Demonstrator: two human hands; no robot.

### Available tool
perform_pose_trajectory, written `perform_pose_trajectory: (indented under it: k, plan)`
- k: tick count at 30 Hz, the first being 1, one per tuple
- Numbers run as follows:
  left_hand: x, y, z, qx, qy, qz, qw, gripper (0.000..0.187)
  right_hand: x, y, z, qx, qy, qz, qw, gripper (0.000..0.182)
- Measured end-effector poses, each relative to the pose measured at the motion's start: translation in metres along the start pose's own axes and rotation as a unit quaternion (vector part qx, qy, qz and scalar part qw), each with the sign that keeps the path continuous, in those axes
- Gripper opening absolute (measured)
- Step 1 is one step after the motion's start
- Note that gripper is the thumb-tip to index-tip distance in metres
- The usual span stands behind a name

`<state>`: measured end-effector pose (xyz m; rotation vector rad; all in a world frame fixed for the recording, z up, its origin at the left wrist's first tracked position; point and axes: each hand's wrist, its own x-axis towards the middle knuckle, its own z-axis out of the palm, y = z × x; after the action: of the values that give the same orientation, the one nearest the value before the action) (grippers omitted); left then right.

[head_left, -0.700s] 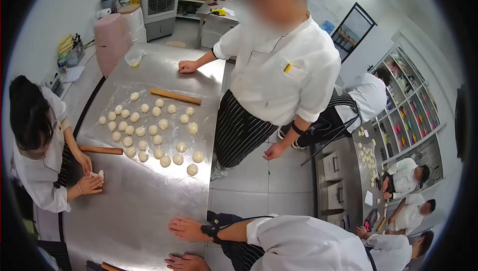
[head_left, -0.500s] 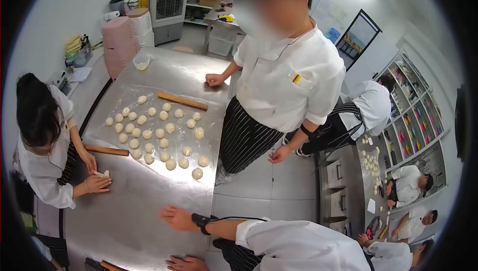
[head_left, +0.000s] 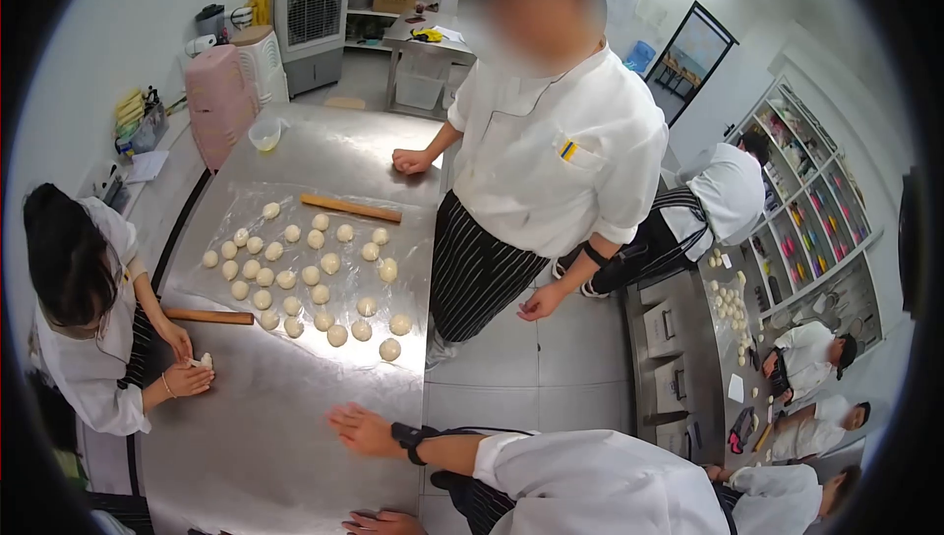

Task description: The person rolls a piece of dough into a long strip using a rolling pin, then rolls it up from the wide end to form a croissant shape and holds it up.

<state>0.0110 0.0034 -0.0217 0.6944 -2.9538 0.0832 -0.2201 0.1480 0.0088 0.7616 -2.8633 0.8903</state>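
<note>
My right hand [head_left: 362, 429] is held over the steel table [head_left: 246, 437], fingers stretched out and slightly smeared, with nothing in it. A black band with a device [head_left: 407, 443] circles its wrist. At the bottom edge my left hand [head_left: 385, 523] lies partly cut off near the table's edge, its visible fingers extended and nothing seen in them. Beyond my hands, many round dough balls [head_left: 337, 335] rest on a clear plastic sheet [head_left: 324, 363]. One wooden rolling pin [head_left: 350, 208] lies at the sheet's far side; another rolling pin [head_left: 209, 317] is at the left.
At the left, a co-worker's hands [head_left: 187, 368] hold a small dough piece [head_left: 205, 361]. Another co-worker [head_left: 560, 151] stands across the corner, one fist on the table. A clear bowl [head_left: 265, 134] is at the far end. More people and a second worktop [head_left: 723, 378] are at right.
The view has shifted slightly, so table things sit a little differently and my left hand is lower in frame. My right hand stays outstretched. The left co-worker's fingers have moved around the dough.
</note>
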Motion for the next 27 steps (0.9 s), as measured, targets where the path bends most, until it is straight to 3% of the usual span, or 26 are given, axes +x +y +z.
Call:
perform_pose_trajectory:
  k: [2, 7, 11, 13, 14, 16, 18, 21, 23, 25, 27]
  plan:
    - [-0.001, -0.001, -0.004, 0.0, 0.003, 0.011, 1.0, 0.066, -0.037, 0.011, -0.018, -0.027, 0.082, 0.026, 0.996, 0.052]
    - [0.003, 0.006, -0.017, -0.021, 0.01, 0.02, 1.0, 0.066, -0.095, -0.031, 0.011, -0.015, 0.069, 0.057, 0.996, 0.05]
    - [-0.002, 0.008, -0.013, -0.037, 0.005, 0.027, 0.999, 0.066, -0.021, -0.027, 0.022, -0.007, 0.018, 0.002, 1.0, 0.048]
    - [-0.007, -0.003, -0.012, -0.036, 0.007, 0.031, 0.999, 0.066, 0.013, -0.004, 0.015, -0.067, -0.026, -0.029, 0.997, 0.046]
    - [-0.006, -0.01, -0.006, -0.038, 0.014, 0.031, 0.999, 0.066, 0.014, 0.001, 0.011, -0.068, -0.021, -0.032, 0.997, 0.046]
    - [0.0, 0.005, 0.013, -0.055, 0.027, 0.025, 0.998, 0.066, -0.008, 0.027, -0.005, -0.019, 0.084, 0.014, 0.996, 0.046]
    - [-0.01, -0.005, 0.025, -0.051, 0.023, 0.023, 0.998, 0.066, -0.045, 0.009, -0.009, -0.004, 0.096, 0.038, 0.995, 0.047]
    - [-0.003, 0.004, -0.016, -0.058, 0.007, 0.021, 0.998, 0.066, -0.074, -0.028, 0.018, -0.001, 0.095, 0.049, 0.994, 0.049]
    - [0.002, 0.015, -0.018, -0.073, 0.007, 0.014, 0.997, 0.066, -0.052, -0.028, 0.026, -0.012, 0.088, 0.023, 0.996, 0.05]
    - [-0.001, 0.012, -0.02, -0.076, 0.003, 0.01, 0.997, 0.066, -0.005, -0.021, 0.016, -0.089, 0.009, -0.087, 0.992, 0.049]
    - [-0.005, 0.017, -0.016, -0.067, -0.007, 0.004, 0.998, 0.066, 0.018, 0.019, 0.018, -0.033, 0.047, -0.052, 0.997, 0.047]
